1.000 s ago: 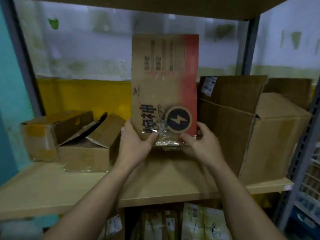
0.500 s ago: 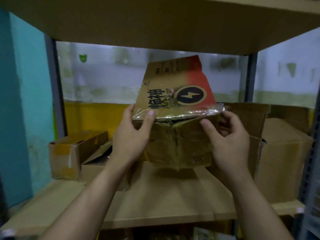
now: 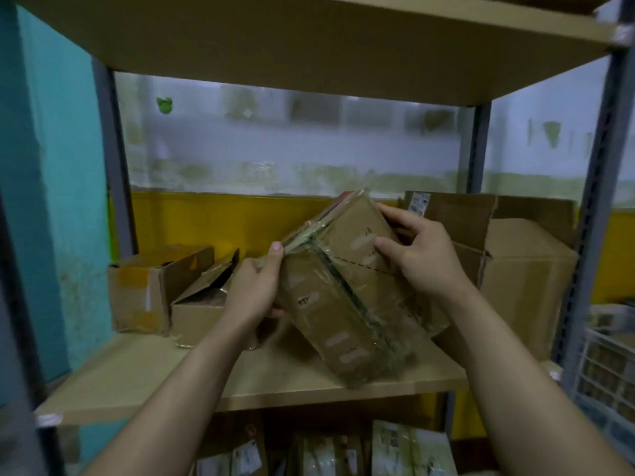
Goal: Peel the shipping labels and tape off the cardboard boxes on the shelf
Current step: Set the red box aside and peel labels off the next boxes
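Observation:
I hold a brown cardboard box tilted above the wooden shelf, its taped underside turned toward me. Clear tape runs along its middle seam and crinkles around its edges. My left hand grips the box's left side, thumb pressed on the taped upper edge. My right hand holds the upper right end, fingers curled over the cardboard. The printed red face is turned away, only a red sliver showing at the top.
Two small open boxes sit on the shelf at left. A large box with a white label stands at right. Grey uprights frame the bay. Packages fill the lower shelf; a crate stands at right.
I have tipped the box over and lowered it: the printed red face that faced me now points away and the taped underside faces me. Both hands shifted along its sides.

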The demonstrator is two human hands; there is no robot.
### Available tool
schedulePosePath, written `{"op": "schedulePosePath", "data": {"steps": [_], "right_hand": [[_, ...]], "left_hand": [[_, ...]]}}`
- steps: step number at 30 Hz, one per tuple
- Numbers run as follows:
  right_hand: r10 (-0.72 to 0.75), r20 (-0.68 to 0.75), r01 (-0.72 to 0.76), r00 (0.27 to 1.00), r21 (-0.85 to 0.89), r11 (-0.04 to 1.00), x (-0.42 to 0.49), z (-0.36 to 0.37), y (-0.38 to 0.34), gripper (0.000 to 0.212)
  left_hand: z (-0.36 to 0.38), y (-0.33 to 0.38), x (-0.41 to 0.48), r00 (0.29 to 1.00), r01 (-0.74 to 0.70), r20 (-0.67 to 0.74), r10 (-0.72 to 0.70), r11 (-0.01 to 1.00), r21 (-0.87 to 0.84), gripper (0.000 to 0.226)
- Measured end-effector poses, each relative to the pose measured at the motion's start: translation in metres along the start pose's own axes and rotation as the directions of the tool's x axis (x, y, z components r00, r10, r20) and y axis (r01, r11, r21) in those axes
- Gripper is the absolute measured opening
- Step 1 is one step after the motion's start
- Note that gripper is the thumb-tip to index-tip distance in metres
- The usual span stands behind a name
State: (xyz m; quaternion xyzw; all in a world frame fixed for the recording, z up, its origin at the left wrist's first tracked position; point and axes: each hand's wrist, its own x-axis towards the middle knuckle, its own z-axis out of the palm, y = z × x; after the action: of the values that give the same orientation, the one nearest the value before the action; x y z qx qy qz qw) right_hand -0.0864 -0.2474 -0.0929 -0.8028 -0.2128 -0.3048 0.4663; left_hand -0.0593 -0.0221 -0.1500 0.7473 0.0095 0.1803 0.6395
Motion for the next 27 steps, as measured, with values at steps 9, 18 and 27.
{"op": "schedulePosePath", "data": {"steps": [9, 18, 27], "right_hand": [[0.182, -0.311, -0.208, 0.933, -0.051, 0.977, -0.018, 0.005, 0.022, 0.051], [0.694, 0.136, -0.571, 0.707, 0.688, 0.447, -0.057, 0.014, 0.052, 0.047], [0.378, -0.209, -0.185, 0.902, 0.604, 0.775, -0.022, 0.011, 0.022, 0.038]], "left_hand": [[0.004, 0.057, -0.006, 0.902, -0.41, 0.088, 0.422, 0.777, 0.478, 0.069], [0.018, 0.059, -0.01, 0.902, -0.409, 0.022, 0.431, 0.838, 0.361, 0.071], [-0.013, 0.058, 0.002, 0.942, -0.33, 0.065, 0.33, 0.944, -0.011, 0.081]]}}
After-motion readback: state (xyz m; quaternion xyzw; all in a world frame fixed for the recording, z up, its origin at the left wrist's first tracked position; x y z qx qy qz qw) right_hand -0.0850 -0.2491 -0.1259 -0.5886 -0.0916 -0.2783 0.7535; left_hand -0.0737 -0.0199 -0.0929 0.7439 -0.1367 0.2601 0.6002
